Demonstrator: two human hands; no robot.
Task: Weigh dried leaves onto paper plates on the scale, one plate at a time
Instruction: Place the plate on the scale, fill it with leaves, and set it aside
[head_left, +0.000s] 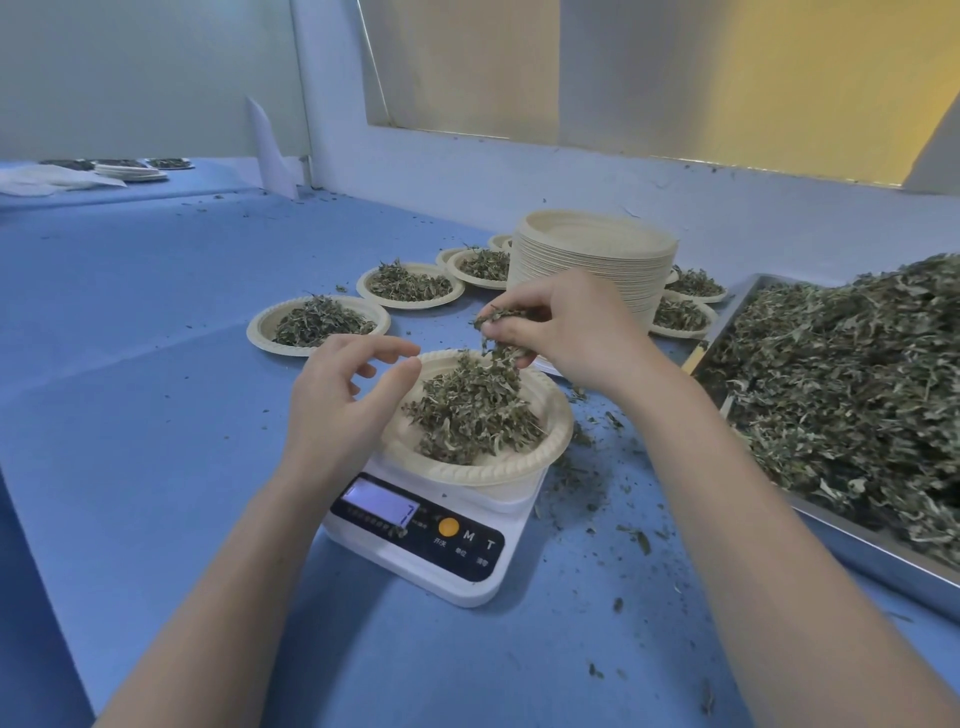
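Currently R hand (563, 325) is over the far edge of the paper plate (550, 447) on the scale (498, 519), fingers curled round a pinch of dried leaves (498, 318); a few bits hang from the fingertips down to the pile of leaves (472, 410) in the plate. L hand (337, 389) hovers at the plate's left rim, fingers loosely bent and spread, holding nothing; can't tell if the thumb touches the rim. Plate sits on the scale's white platform, pile heaped approx centre. Scale is white w/ dark front panel, lit display (379, 501), orange button (448, 527), letters M and T; digits too blurred to read properly.

Scale stands on the blue bench (156, 415). To the right, a metal tray (852, 551) holds a big heap of loose leaves (841, 384). Behind the R hand: tall stack of empty plates (597, 244). Filled plates lie around it: near-left plate (318, 325), next plate (410, 285), a third plate (480, 267) just beside the stack, and two filled plates (685, 306) between stack and tray. Leaf crumbs (597, 493) scattered on the bench right of the scale. Far left back: more plates (130, 170) and white cloth (47, 179).
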